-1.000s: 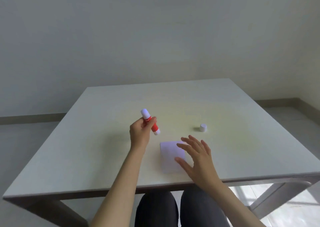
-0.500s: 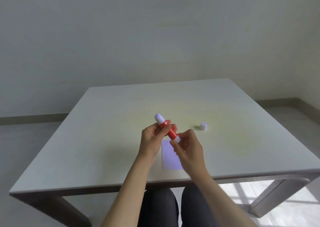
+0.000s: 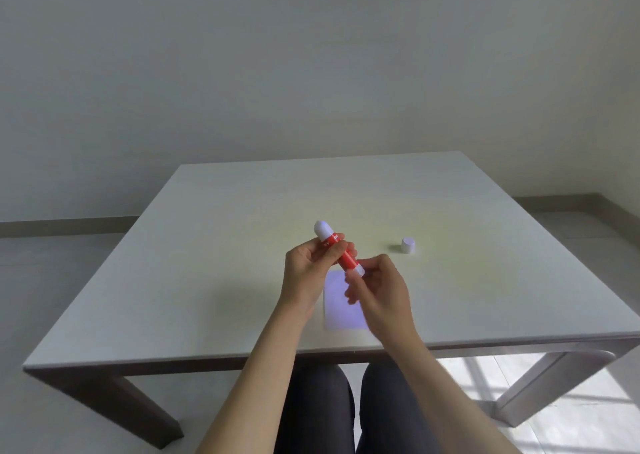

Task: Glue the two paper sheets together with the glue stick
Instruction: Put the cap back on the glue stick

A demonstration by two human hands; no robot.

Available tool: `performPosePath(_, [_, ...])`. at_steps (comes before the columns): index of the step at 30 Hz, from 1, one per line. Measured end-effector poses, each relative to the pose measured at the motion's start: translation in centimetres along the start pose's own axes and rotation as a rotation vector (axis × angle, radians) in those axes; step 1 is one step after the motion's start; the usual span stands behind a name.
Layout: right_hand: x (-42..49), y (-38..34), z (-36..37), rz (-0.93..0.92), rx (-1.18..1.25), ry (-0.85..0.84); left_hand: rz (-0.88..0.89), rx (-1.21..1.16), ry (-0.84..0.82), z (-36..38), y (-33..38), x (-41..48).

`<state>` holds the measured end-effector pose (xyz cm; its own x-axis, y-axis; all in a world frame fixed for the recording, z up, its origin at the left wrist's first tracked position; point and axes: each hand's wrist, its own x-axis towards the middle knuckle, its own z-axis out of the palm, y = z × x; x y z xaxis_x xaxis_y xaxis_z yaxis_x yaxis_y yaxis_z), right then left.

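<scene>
A red glue stick [image 3: 343, 254] with white ends is held tilted above the table, its far end pointing up and away. My left hand [image 3: 311, 273] grips its red barrel. My right hand [image 3: 379, 289] pinches its lower white end with thumb and fingers. Below the hands a small white paper sheet [image 3: 341, 306] lies flat near the table's front edge, partly covered by my right hand. I can tell only one sheet. A small white cap [image 3: 408, 245] stands on the table to the right, apart from both hands.
The pale square table [image 3: 207, 263] has its front edge [image 3: 207, 360] just above my dark-trousered knees [image 3: 318, 405]. A plain wall stands behind, and grey floor lies to both sides.
My right hand lifted off the paper and came up to take the glue stick's lower end. My left hand carried the stick rightward, over the paper.
</scene>
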<state>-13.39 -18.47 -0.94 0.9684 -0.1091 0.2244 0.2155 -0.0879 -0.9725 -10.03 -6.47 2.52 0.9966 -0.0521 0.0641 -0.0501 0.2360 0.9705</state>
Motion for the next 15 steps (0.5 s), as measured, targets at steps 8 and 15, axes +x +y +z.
performPosePath(8, [0.5,-0.8,-0.4,0.538,0.47,-0.228,0.012,0.061,0.034,-0.4,-0.1,-0.3])
performPosePath(15, [-0.2,-0.5,0.1,-0.005,-0.164,0.051,0.011,0.134,0.156,0.2,-0.2,0.0])
